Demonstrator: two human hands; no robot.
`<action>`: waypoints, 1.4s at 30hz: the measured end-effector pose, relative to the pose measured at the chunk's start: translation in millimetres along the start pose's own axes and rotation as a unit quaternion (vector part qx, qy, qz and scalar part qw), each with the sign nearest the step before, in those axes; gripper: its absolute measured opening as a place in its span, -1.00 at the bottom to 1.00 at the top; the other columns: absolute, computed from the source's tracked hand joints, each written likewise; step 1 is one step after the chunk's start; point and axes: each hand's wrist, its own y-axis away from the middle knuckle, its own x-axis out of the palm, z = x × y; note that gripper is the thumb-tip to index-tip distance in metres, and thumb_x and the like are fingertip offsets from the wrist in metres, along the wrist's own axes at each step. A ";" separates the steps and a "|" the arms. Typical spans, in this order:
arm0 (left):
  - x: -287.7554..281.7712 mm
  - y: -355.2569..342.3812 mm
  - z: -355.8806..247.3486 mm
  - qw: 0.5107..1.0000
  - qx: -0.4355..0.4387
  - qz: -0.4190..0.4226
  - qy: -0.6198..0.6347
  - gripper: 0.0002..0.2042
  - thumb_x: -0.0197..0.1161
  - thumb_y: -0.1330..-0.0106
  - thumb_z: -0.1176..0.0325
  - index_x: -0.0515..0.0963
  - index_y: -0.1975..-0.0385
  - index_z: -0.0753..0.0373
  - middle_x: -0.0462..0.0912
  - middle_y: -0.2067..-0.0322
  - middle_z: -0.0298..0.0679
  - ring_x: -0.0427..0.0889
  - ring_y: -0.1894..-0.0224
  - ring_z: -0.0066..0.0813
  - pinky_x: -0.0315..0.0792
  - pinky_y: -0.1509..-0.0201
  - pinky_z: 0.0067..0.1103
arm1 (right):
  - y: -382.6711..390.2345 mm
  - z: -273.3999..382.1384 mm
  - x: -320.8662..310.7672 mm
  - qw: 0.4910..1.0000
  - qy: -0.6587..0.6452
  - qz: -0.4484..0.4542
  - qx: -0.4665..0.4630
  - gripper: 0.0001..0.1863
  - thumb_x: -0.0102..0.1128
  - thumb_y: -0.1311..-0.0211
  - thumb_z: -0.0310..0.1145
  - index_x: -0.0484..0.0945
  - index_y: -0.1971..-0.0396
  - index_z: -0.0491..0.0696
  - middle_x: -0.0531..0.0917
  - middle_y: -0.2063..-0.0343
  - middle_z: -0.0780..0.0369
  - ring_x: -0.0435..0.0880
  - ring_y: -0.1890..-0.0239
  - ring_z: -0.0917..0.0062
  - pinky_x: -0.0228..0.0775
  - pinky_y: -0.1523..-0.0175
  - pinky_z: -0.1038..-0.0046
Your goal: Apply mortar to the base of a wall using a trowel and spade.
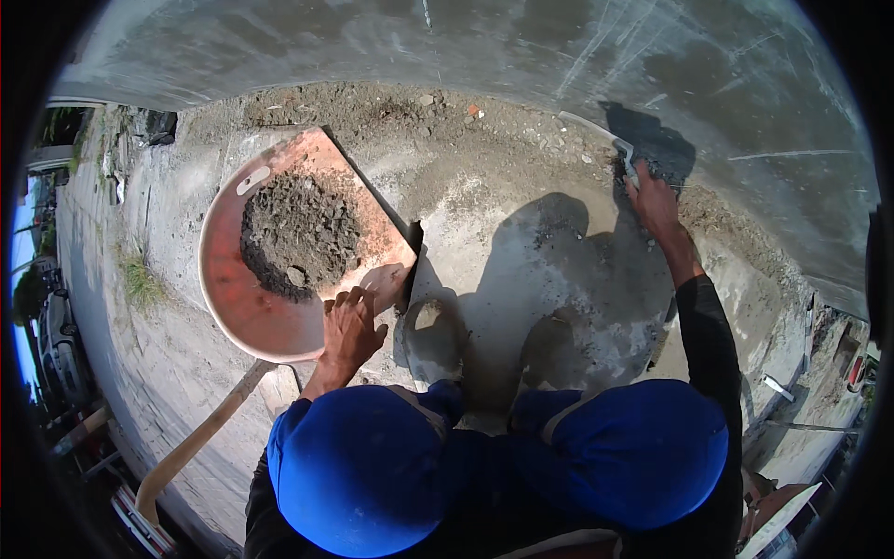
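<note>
My left hand [349,333] is at the near rim of a shallow orange plastic tub [223,279] with one straight side. Its fingers curl over the edge and the thumb sticks out to the right. Grey rubble and loose dirt [303,233] lie heaped inside the tub. Ahead on the right, my right hand [655,200] is closed around the handle of a trowel [627,149]. The trowel's thin blade points left, along the strip of dirt [521,126] at the wall's foot. My hand covers most of the handle.
A grey plastered wall [447,47] rises in front and curves round to the right. Between my knees and the wall lies a concrete slab [503,279] with my shadow on it. At left, a curved wooden handle [200,438] reaches toward the tub. A grass tuft [140,284] grows beyond.
</note>
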 end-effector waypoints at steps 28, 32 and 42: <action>7.0 -324.8 -188.0 0.921 0.196 -0.269 0.201 -0.29 0.35 -0.01 0.27 0.35 -0.23 0.40 0.38 -0.17 0.14 0.23 -0.32 0.24 0.19 -0.42 -0.06 | 3.6 9.3 21.4 0.990 -0.003 0.133 0.034 -0.48 0.25 -0.34 -0.16 0.40 -0.23 0.04 0.71 0.27 -0.14 0.67 0.17 -0.16 0.49 0.07 -0.13; -1.6 -332.0 -156.1 0.899 0.217 -0.233 0.302 -0.24 0.38 -0.02 0.18 0.35 -0.25 0.43 0.44 -0.10 0.10 0.33 -0.26 0.13 0.27 -0.36 -0.07 | 0.1 5.8 -8.2 0.997 0.044 0.065 -0.005 -0.46 0.28 -0.31 -0.21 0.38 -0.23 -0.04 0.69 0.29 -0.14 0.66 0.19 -0.19 0.51 0.05 -0.07; -5.7 -323.7 -172.0 0.907 0.196 -0.186 0.323 -0.19 0.47 -0.04 -0.10 0.41 -0.17 0.40 0.43 -0.09 0.10 0.38 -0.25 0.08 0.32 -0.30 -0.16 | 3.3 7.4 -3.1 0.993 0.049 0.103 0.028 -0.42 0.28 -0.30 -0.20 0.36 -0.28 0.01 0.72 0.34 -0.06 0.71 0.18 -0.04 0.51 0.04 -0.05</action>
